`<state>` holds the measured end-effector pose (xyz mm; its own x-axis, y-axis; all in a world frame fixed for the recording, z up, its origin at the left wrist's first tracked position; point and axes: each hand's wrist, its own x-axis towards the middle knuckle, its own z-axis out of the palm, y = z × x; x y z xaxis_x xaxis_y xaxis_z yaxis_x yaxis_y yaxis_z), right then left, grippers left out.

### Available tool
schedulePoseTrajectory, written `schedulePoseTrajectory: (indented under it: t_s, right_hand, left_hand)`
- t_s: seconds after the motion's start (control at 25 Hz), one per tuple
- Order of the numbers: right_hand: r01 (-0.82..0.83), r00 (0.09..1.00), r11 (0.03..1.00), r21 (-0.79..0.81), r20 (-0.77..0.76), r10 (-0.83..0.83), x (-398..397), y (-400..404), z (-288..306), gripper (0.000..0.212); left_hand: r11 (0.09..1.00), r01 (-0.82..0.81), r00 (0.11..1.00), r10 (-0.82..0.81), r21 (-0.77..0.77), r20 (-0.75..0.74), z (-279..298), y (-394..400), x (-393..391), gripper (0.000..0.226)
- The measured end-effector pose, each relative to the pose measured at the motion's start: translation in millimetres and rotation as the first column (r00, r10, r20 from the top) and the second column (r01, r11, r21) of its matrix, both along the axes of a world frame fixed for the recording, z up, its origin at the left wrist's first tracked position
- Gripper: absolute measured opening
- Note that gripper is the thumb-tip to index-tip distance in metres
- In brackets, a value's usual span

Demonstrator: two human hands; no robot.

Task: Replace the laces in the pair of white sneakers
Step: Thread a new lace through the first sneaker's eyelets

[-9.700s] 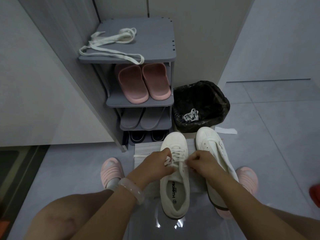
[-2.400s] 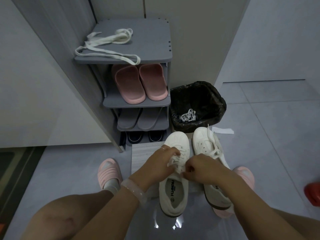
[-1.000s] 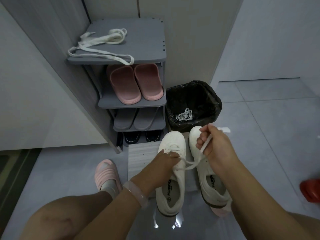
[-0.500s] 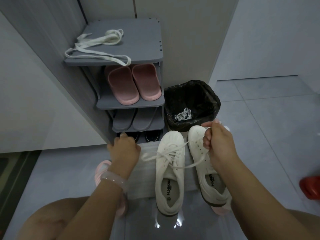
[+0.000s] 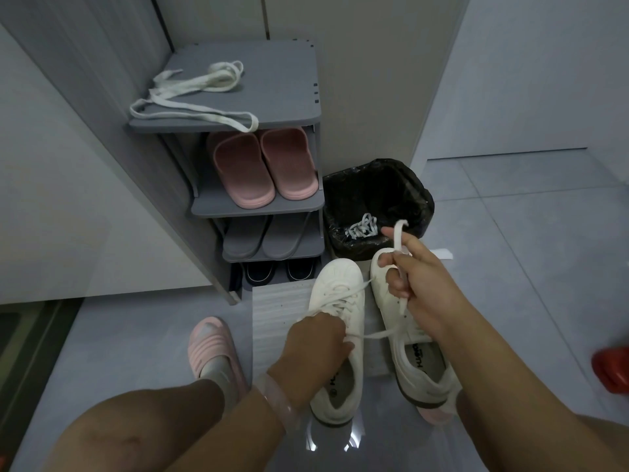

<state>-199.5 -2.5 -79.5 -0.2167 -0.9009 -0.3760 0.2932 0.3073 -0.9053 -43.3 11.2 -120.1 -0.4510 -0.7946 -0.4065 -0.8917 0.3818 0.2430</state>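
On the pale mat [image 5: 275,311] below me stand the two white sneakers, side by side, toes toward the shoe rack [image 5: 238,120]. Down on the left sneaker [image 5: 340,321] my left hand [image 5: 316,345] lies over the tongue, fingers curled down onto the top of the lacing; whether they pinch the lace or only press the shoe, I cannot tell from here. A white lace [image 5: 377,334] runs from under that hand across to my right hand [image 5: 418,284], which is lifted above the right sneaker [image 5: 418,359]. My right fingers are curled round the lace, and its free end [image 5: 398,233] sticks up in a small loop above my forefinger, while another stretch hangs below my palm. The left sneaker shows criss-crossed lacing over its front half.

Just beyond the toes sits a bin with a black liner [image 5: 377,195], a crumpled lace [image 5: 360,228] lying inside it. Beside the bin, the grey rack carries long loose laces [image 5: 190,107] on its top board, pink slippers [image 5: 263,168] on the next shelf, grey slippers [image 5: 262,238] under those, and dark shoes [image 5: 279,270] at the bottom. My left foot, in a pink slipper [image 5: 212,349], rests left of the mat. Something red [image 5: 612,369] shows at the right edge.
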Motion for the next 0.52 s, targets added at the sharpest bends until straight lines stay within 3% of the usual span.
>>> schedulePoseTrajectory:
  t_s: [0.2, 0.36, 0.44, 0.52]
  right_hand:
    - [0.044, 0.999, 0.997, 0.060, 0.000, -0.044, -0.3, -1.3, -2.0, 0.025]
    - [0.055, 0.990, 0.998, 0.011, -0.133, -0.053, -5.4, 1.7, -7.8, 0.035]
    - [0.006, 0.997, 1.000, -0.011, -0.074, -0.007, -7.4, 2.9, -8.2, 0.025]
    - [-0.048, 0.999, 0.999, -0.011, -0.012, 0.048, -7.2, 2.7, -6.6, 0.022]
  left_hand:
    - [0.988, -0.110, 0.994, 0.112, -0.110, 0.013, -2.9, 1.1, -3.6, 0.033]
    - [0.967, -0.243, 0.966, 0.249, 0.078, -0.076, -6.4, -5.4, -5.0, 0.026]
    - [0.938, -0.314, 0.933, 0.334, 0.149, -0.135, -8.1, -9.8, -5.4, 0.027]
    - [0.943, -0.317, 0.932, 0.330, 0.103, -0.149, -7.5, -13.0, -5.8, 0.027]
